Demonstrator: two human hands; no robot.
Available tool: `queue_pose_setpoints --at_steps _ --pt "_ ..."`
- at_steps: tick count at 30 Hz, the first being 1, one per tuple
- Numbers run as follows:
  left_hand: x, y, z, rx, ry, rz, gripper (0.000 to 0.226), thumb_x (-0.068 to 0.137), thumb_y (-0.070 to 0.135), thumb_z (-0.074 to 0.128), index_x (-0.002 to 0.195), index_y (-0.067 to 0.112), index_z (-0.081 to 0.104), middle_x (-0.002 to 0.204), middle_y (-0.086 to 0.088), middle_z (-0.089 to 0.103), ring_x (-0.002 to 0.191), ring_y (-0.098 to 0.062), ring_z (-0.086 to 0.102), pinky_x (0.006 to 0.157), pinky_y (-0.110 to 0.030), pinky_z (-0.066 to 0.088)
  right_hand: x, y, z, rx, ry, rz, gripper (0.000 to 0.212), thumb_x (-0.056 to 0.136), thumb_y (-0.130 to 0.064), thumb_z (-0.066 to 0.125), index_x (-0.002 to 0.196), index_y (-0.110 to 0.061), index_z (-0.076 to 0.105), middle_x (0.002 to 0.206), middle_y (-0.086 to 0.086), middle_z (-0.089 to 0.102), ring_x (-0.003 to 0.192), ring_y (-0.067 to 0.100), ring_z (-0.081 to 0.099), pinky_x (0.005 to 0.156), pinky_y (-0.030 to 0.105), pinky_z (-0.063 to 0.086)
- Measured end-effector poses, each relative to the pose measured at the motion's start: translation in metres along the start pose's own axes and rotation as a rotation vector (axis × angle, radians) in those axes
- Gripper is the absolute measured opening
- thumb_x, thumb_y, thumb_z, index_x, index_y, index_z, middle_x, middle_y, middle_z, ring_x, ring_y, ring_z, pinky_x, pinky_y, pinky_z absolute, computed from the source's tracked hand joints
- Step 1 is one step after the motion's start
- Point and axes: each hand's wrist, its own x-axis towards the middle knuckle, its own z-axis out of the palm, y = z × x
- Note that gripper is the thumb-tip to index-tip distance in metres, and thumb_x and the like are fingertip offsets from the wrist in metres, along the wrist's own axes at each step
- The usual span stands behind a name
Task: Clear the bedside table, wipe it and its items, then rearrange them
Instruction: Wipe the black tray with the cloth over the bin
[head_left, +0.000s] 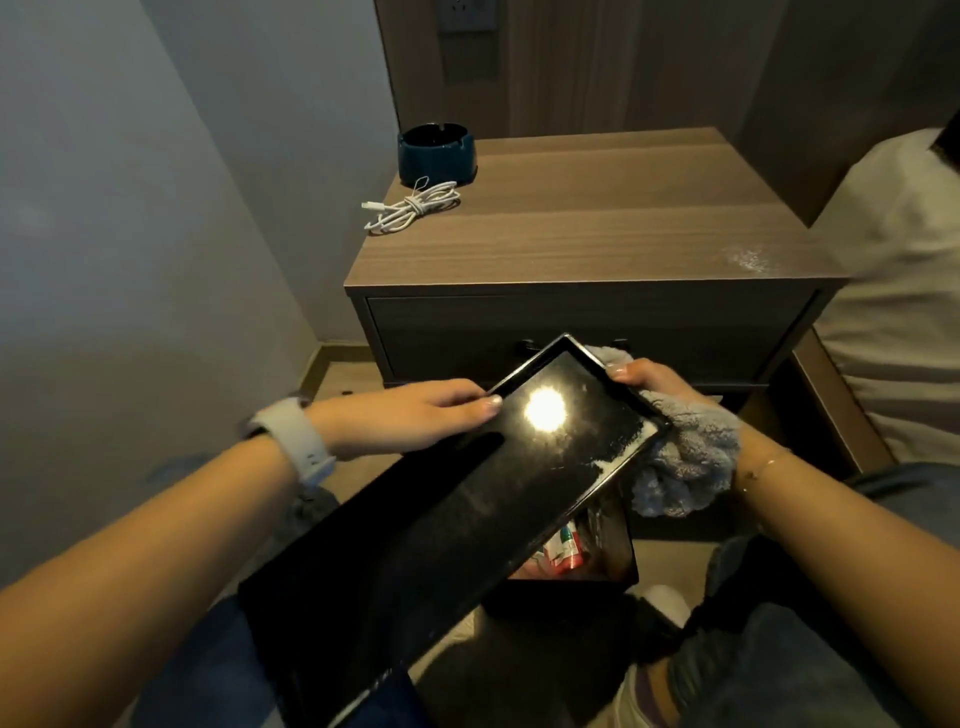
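Task looked roughly mid-way. The glossy black rectangular tray (467, 499) was off the brown wood-grain bedside table (597, 244) and held in front of it, low, over a small black waste bin (597, 566) w/ red-and-white wrappers inside. White dusty residue sat along the tray's right rim, and a ceiling light glared off its base, so its wipe seemed not finished. Judging by the tilt, the crumbs were prob. being tipped toward the bin.

Left hand (410, 415) gripped the tray's left long edge, thumb on top. Right hand (649, 384) held the far right edge w/ a fluffy grey cloth (685, 467) bunched in the same grip, draping down past the wrist.

Tray's long axis ran diagonally: near-left corner by the lap, far end pointing up-right toward the table's drawer front. Right side tilted lower.

Left to do, as I judged: a dark blue round ashtray (436, 153) and a coiled white charging cable (410, 208) were on the table's back-left corner; a whitish smear (748, 258) marked the front-right. Table wipe, item wipes, rearranging all pending.
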Motion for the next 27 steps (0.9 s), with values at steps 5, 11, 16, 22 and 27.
queue_pose_setpoints --at_steps 5,11,16,22,27 --pt "0.047 -0.019 0.021 -0.007 0.087 0.05 0.028 0.102 0.041 0.034 0.116 0.031 0.056 0.114 0.009 0.061 0.108 -0.004 0.057 0.095 -0.026 0.043 0.003 0.0 0.013 -0.078 0.167 0.149 0.016 0.081 -0.027 0.065 0.086 -0.013 0.071 0.089 0.006 0.07 0.079 0.015 0.065 0.079 0.029 0.047" --pt "0.071 -0.061 0.032 -0.045 0.121 -0.059 0.032 0.101 0.037 0.037 0.126 0.022 0.051 0.124 0.003 0.059 0.117 -0.013 0.055 0.098 -0.03 0.044 0.012 0.008 0.004 -0.59 0.501 -0.009 0.035 0.092 -0.043 0.051 0.096 -0.012 0.066 0.092 0.001 0.065 0.083 0.016 0.059 0.075 0.034 0.045" --pt "0.086 -0.083 0.049 0.066 0.239 -0.237 0.043 0.104 0.025 0.035 0.144 0.011 0.036 0.136 -0.011 0.052 0.125 -0.028 0.049 0.103 -0.035 0.04 0.016 0.013 0.017 -0.763 0.468 -0.067 0.011 0.088 -0.038 0.055 0.089 -0.027 0.057 0.082 -0.003 0.064 0.079 0.018 0.06 0.069 0.037 0.047" --pt "0.101 -0.091 0.067 0.096 0.295 -0.19 0.031 0.102 0.018 0.035 0.128 0.007 0.045 0.105 -0.014 0.063 0.097 -0.031 0.061 0.085 -0.044 0.05 0.039 0.048 0.085 -1.137 0.239 -0.209 0.021 0.082 -0.035 0.061 0.1 -0.038 0.072 0.094 -0.01 0.068 0.092 0.013 0.062 0.068 0.032 0.05" --pt "0.105 -0.095 0.072 0.066 0.335 -0.208 0.023 0.099 0.013 0.034 0.116 0.005 0.048 0.095 -0.013 0.06 0.088 -0.031 0.059 0.08 -0.045 0.049 0.071 0.071 0.107 -1.331 0.24 -0.344 0.023 0.087 -0.03 0.058 0.109 -0.027 0.066 0.103 -0.005 0.062 0.104 0.018 0.057 0.063 0.027 0.038"
